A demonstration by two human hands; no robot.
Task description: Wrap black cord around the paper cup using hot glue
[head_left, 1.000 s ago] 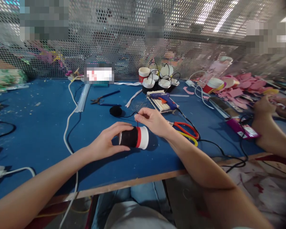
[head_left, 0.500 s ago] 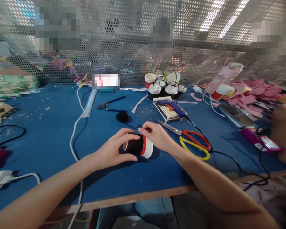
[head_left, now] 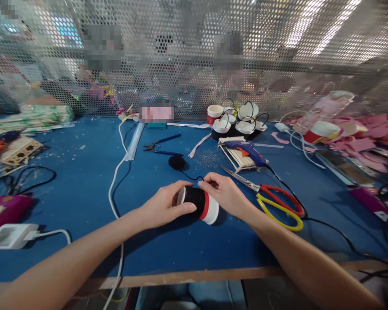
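Note:
A paper cup (head_left: 196, 201) lies on its side, its body wound with black yarn; a red band and a white end show at the right. My left hand (head_left: 164, 206) is closed around its left part, the thumb across the black winding. At the top of the cup, my right hand (head_left: 226, 193) pinches the black yarn strand (head_left: 191, 177), with its fingertips partly hidden. That strand runs back to a black yarn ball (head_left: 176, 162) on the table just beyond my hands.
Scissors (head_left: 280, 202) and a blue glue gun (head_left: 248, 151) lie to the right, pliers (head_left: 161, 144) behind the ball. Several wrapped cups with wire handles (head_left: 245, 127) stand at the back. A white cable (head_left: 111, 193) crosses the blue table (head_left: 84, 185) on the left.
The view has swung left, so things sit further right in it. My left thumb has moved up from below the cup onto the black winding. My right hand stays at the yarn.

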